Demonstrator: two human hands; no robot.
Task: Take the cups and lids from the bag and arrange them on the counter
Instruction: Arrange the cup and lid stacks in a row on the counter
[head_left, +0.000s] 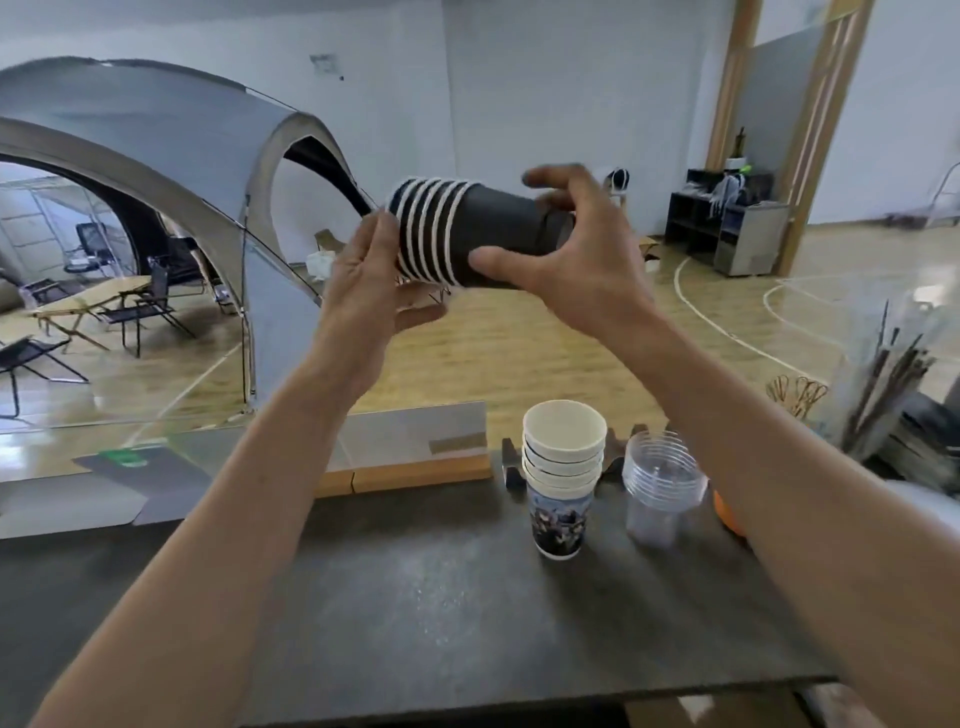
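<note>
Where both hands meet above the counter (415, 597), black cup stack (467, 244): nested dark cups with white rims, lying sideways in mid-air, rims toward the left.
Right hand (587, 265): wrapped round the stack's base end, thumb on the near side, fingers over the top.
Left hand (369, 291): fingers fairly straight against the rimmed end, thumb beneath.
Printed cup stack (563, 478): upright on the counter, below the grip, slightly right; pictorial print, any lettering too blurred to read.
Clear cup stack (662, 483): upright, just right of the printed cup stack.
</note>
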